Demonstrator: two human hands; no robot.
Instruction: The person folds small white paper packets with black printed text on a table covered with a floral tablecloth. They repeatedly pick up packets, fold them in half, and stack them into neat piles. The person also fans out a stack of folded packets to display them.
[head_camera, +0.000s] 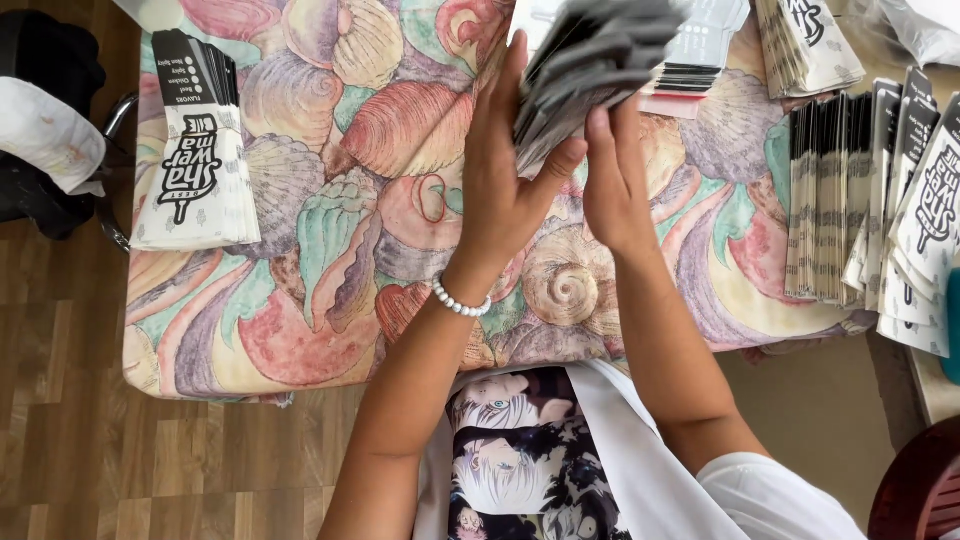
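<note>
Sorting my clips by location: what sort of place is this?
Probably a home or small workshop for packing: stacks of printed paper sleeves on a shell-patterned cloth, wood-look floor.

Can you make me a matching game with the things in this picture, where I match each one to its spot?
Things:
1. bracelet
2. blurry bundle of flat paper bags
3. left stack of paper bags
4. row of bags standing on edge

Places:
A. at the left edge of the shell-patterned cloth
B. between the left hand and right hand
C. on the left wrist
D. at the right side of the cloth

Pairs: 1-C, 2-B, 3-A, 4-D
</note>
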